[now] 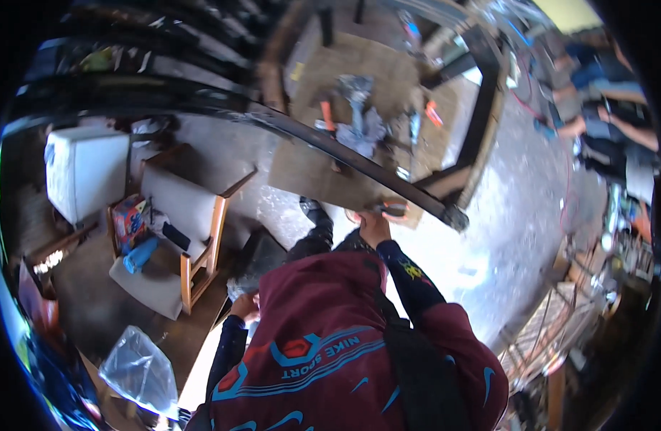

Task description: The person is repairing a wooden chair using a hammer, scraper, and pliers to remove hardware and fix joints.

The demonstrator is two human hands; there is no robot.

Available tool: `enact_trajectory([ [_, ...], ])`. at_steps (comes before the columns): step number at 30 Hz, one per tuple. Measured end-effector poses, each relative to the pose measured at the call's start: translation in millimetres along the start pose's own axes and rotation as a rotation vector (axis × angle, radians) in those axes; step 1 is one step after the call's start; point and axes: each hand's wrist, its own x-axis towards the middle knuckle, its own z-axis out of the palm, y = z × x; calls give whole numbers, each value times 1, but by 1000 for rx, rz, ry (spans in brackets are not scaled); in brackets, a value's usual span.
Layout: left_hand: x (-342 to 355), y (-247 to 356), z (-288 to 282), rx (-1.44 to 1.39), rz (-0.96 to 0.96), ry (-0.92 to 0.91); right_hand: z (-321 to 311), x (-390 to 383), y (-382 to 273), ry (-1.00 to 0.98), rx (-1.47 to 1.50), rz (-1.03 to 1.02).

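Observation:
My right hand (pixel 375 228) reaches forward to the lower edge of a brown board (pixel 309 172), fingers bent beside a small dark object (pixel 393 210); exactly what they grip is unclear. My left hand (pixel 245 307) is low at the left of my maroon garment, beside crumpled clear plastic (pixel 240 287), its fingers mostly hidden. A dark wooden frame (pixel 359 159) crosses above the board. On the board lie an orange-handled tool (pixel 326 115), another small orange item (pixel 433 111) and crumpled grey material (pixel 366 136).
At left are a white box-like block (pixel 86 172), a cushioned wooden chair (pixel 179 201) holding a blue bundle (pixel 138 255), and a plastic bag (pixel 136 370). Limbs of other people (pixel 596 126), a red cord (pixel 521 97) and piled wood (pixel 553 323) are at right.

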Motion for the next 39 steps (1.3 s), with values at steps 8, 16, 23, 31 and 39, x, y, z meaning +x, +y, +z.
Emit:
enact_trajectory([
  [8, 42, -76, -26, -612, -157, 37, -41, -39, 116, 515, -253, 215],
  [16, -15, 48, 17, -527, -355, 267, -117, 134, 107, 529, 290, 86],
  [23, -68, 167, 143, -998, -459, 327, -123, 238, 60, 203, 169, -319],
  [31, -161, 136, 296, -248, -379, 153, -113, 136, 177, 147, 17, -472],
  [39, -87, 178, 238, -677, -346, 335, -68, 28, 176, -148, -192, -553],
])
